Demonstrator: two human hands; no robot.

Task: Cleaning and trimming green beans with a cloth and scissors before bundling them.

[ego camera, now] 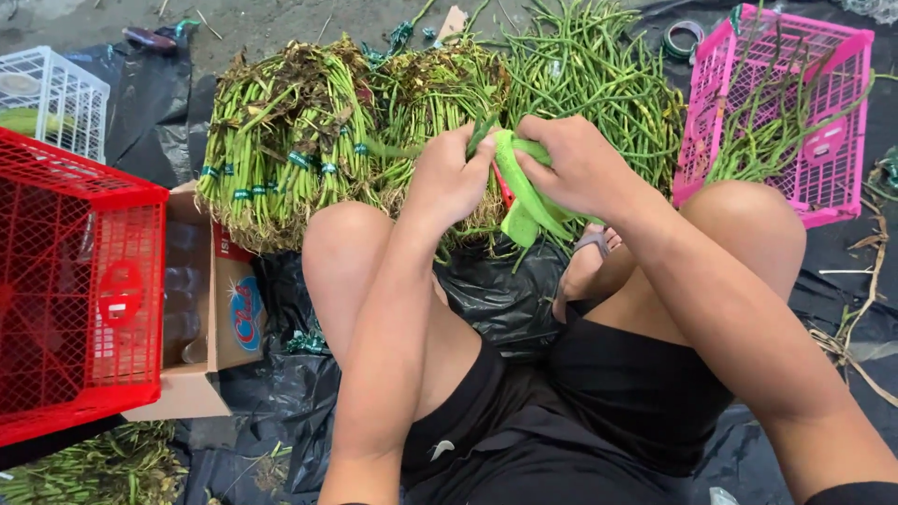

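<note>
Above the knees, left hand and right hand both closed on a light-green cloth, pinched between them. Directly behind: tied green stem bundles and loose stems on black sheeting. Pink crate right, red crate left.
</note>
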